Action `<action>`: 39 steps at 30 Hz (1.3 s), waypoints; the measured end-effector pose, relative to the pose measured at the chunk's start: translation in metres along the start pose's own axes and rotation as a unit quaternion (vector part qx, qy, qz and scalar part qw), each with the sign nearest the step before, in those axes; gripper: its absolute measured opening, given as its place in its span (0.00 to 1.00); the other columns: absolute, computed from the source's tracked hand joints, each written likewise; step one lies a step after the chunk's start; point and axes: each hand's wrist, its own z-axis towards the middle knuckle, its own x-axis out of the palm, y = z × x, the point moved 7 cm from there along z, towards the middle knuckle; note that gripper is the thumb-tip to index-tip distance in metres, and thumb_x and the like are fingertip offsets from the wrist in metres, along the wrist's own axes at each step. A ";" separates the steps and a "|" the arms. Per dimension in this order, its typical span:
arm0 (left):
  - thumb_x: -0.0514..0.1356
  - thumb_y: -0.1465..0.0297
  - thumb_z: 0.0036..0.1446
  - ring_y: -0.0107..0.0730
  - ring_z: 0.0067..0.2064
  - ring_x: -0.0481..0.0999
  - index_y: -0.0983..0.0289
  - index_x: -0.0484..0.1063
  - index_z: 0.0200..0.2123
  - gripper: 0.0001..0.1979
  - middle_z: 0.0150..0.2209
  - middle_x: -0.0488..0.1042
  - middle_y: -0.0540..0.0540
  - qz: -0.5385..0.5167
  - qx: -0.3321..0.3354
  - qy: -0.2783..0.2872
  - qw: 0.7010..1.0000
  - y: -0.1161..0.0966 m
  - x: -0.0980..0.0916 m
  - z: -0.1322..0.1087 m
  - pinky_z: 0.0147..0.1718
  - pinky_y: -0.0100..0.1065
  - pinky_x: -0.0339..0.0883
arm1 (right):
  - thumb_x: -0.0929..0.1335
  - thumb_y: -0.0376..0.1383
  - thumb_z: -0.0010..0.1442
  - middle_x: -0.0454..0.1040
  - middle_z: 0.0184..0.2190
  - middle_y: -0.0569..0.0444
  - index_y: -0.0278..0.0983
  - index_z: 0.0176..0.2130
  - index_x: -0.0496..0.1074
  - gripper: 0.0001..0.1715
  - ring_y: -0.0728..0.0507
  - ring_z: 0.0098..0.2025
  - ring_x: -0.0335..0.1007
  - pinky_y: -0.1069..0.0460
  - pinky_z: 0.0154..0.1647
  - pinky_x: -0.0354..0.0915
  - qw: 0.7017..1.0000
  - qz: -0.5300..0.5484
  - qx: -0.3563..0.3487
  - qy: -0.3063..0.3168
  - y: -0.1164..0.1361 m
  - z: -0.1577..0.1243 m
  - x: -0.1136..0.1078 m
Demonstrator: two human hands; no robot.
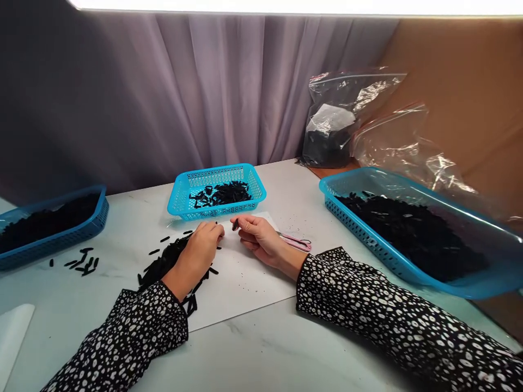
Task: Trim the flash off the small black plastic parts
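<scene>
My right hand (259, 237) pinches a small black elongated piece (236, 224) between thumb and forefinger, raised over a white paper sheet (241, 291). Facing it, my left hand (201, 245) is closed with its fingers curled together. A dark tip shows by its fingers, but what they hold is mostly hidden. Beneath the left hand and wrist lies a pile of similar black pieces (165, 260), partly covered by the arm. Pink-handled scissors or snips (296, 242) rest on the sheet, partly behind my right hand.
A blue perforated basket (175, 204) with some black pieces stands behind the hands. Fuller blue baskets stand at right (347, 215) and left (100, 218). Loose pieces (87, 265) lie near the left one. Clear zip bags (330, 136) stand at the back right.
</scene>
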 end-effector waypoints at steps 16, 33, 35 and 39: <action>0.70 0.69 0.45 0.27 0.27 0.71 0.63 0.70 0.40 0.18 0.28 0.75 0.48 -0.510 -0.275 -0.029 0.814 -0.012 -0.007 -0.011 0.31 0.31 0.64 | 0.69 0.47 0.55 0.69 0.21 0.59 0.38 0.31 0.69 0.15 0.53 0.17 0.49 0.54 0.17 0.35 0.999 -0.038 -0.005 -0.019 0.001 -0.001 0.003; 0.59 0.80 0.56 0.23 0.25 0.68 0.68 0.78 0.40 0.10 0.28 0.71 0.55 -0.699 -0.396 0.011 0.596 -0.013 0.014 -0.040 0.18 0.21 0.59 | 0.80 0.48 0.43 0.56 0.18 0.64 0.36 0.23 0.68 0.25 0.55 0.19 0.40 0.55 0.18 0.36 1.000 -0.016 0.013 -0.013 -0.005 -0.001 0.000; 0.58 0.77 0.59 0.23 0.25 0.68 0.69 0.79 0.39 0.09 0.29 0.71 0.56 -0.706 -0.404 0.007 0.582 -0.012 0.017 -0.040 0.18 0.21 0.60 | 0.80 0.48 0.43 0.57 0.18 0.63 0.35 0.23 0.68 0.24 0.55 0.19 0.41 0.56 0.18 0.36 1.000 -0.012 0.013 -0.011 -0.006 -0.001 -0.001; 0.59 0.77 0.59 0.25 0.30 0.73 0.69 0.79 0.40 0.09 0.33 0.77 0.59 -0.699 -0.388 0.002 0.601 -0.013 0.020 -0.037 0.27 0.23 0.68 | 0.80 0.46 0.44 0.58 0.18 0.63 0.34 0.25 0.71 0.22 0.55 0.19 0.39 0.56 0.17 0.36 1.000 -0.003 0.020 -0.012 -0.008 0.000 -0.003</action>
